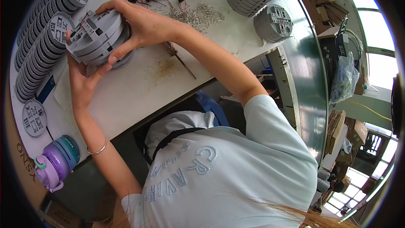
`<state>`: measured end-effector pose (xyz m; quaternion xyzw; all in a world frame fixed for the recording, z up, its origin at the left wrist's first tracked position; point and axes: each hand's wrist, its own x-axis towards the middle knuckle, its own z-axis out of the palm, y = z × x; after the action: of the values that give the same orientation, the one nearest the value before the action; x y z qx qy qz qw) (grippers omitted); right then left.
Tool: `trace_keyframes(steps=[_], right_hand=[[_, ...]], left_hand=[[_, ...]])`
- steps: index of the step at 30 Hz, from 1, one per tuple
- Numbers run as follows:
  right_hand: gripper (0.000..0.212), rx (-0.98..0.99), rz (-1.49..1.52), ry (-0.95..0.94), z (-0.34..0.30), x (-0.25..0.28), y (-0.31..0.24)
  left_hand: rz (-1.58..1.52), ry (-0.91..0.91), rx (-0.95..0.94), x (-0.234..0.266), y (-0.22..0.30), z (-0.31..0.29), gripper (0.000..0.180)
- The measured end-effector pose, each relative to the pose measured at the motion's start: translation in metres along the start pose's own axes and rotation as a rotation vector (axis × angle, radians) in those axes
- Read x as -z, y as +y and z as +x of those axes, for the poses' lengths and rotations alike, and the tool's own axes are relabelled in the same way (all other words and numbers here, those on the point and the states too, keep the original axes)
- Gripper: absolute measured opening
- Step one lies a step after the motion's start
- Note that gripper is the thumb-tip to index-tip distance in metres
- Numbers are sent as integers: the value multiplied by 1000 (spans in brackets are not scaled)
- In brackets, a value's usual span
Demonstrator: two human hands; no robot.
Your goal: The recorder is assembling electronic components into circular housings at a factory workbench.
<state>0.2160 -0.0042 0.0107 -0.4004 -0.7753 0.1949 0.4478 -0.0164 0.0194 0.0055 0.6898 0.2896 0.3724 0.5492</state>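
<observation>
Worktop (139,90), upper left: grey discs (100,38) are clasped by left hand (83,83), right hand (145,24); likely handling step, even pressure seemingly needed next.

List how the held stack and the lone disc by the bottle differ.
The held stack is gripped between the left hand and right hand; the lone disc lies on the table, untouched.
The held stack shows several thick layers; the lone disc looks like one piece.
The held stack is tilted; the lone disc appears flat.
Both are gray and roughly round.
</observation>
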Motion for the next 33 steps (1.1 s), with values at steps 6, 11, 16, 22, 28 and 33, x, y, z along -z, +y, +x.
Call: trace_keyframes(steps=[6,11,16,22,28,33], right_hand=[[85,-95,185,-85,2,3,-4],[87,-251,483,-195,8,14,-9],[81,-238,414,-195,9,15,-9],[79,-178,443,-135,4,8,5],[83,-188,448,-153,5,9,3],[91,-203,347,-146,6,6,-3]], left_hand=[[-6,-9,-40,8,-6,-4,114],[71,-5,-132,9,-17,1,116],[118,-41,-174,17,-25,5,126],[180,-25,-286,12,-20,5,126],[49,-6,-187,14,-15,8,119],[71,58,-241,12,-22,7,122]])
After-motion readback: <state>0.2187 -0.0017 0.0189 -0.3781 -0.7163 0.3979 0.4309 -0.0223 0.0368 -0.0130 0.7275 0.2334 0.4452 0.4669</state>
